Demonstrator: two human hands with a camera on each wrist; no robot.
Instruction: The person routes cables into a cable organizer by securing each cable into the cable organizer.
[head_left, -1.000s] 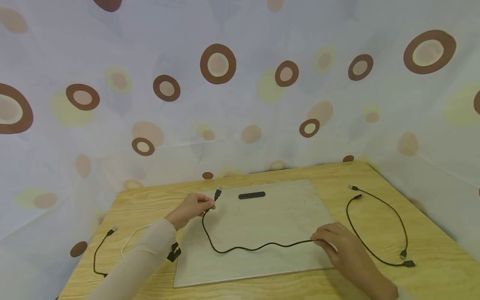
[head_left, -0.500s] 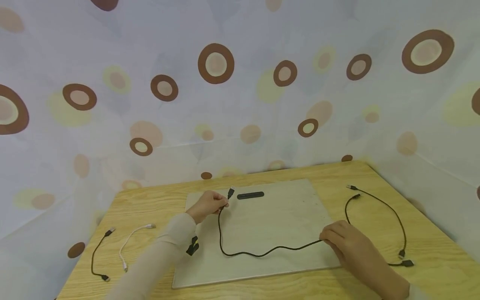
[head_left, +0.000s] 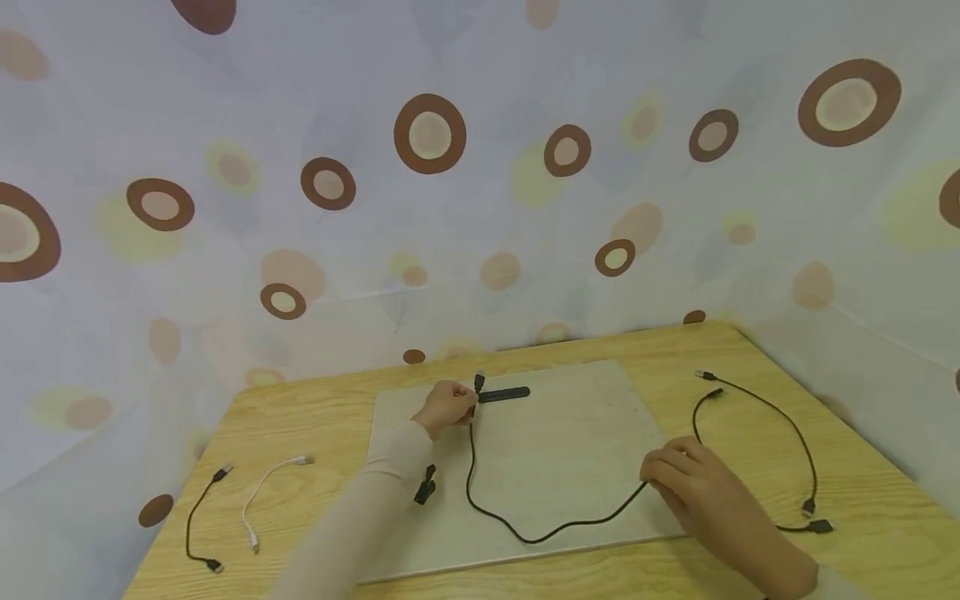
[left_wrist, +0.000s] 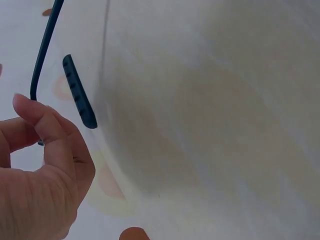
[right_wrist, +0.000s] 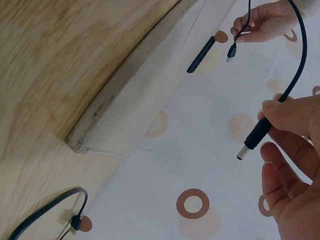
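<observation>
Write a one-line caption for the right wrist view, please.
Right hand pinching a black cable by its round plug, left hand holding near the other end.

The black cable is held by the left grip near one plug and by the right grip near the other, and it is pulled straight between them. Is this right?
Not pulled straight: the head view shows the black cable bending in a slack curve. The left grip and right grip do hold it near its plugs.

We face pale sheeting [head_left: 480,208] patterned with brown rings and peach and yellow spots. It stands behind and beside our wood-grained table [head_left: 322,417], under soft light.
</observation>
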